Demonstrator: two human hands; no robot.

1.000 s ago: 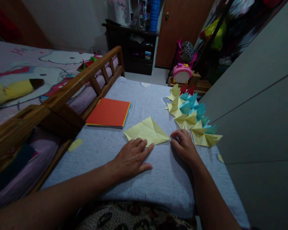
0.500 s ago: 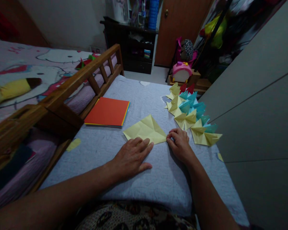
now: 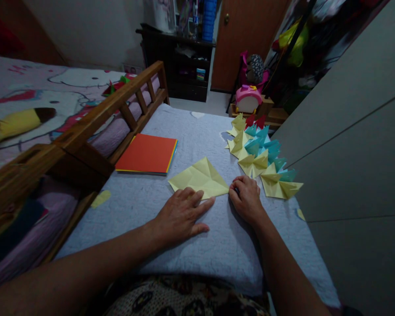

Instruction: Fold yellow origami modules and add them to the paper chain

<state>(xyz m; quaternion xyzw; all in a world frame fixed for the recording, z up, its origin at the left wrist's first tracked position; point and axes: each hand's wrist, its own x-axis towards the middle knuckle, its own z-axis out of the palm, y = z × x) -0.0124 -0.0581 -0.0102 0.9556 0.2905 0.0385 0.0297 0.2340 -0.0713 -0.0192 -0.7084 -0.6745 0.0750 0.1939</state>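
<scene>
A pale yellow sheet of folding paper point(image 3: 200, 175) lies on the light blue bed cover, crossed by creases, with one corner pointing away from me. My left hand point(image 3: 182, 215) rests on its near edge, fingers spread and flat, the thumb apart on the cover. At the sheet's right corner, my right hand point(image 3: 245, 197) has its fingers curled together in a pinch; the fingertips touch or nearly touch that corner. Folded paper pieces point(image 3: 253, 164) in yellow, teal and red stand in rows on the right.
A stack of coloured paper point(image 3: 146, 153), orange on top, lies at the left beside the wooden bed rail point(image 3: 118, 105). Close on the right rises a pale panel point(image 3: 355, 145). Beyond the cover's far edge are a dark shelf unit point(image 3: 174, 66) and a pink toy point(image 3: 248, 98).
My left index finger has spread a little to the right along the sheet's near edge. The right hand keeps its pinch by the corner. The paper lies nearly where it was.
</scene>
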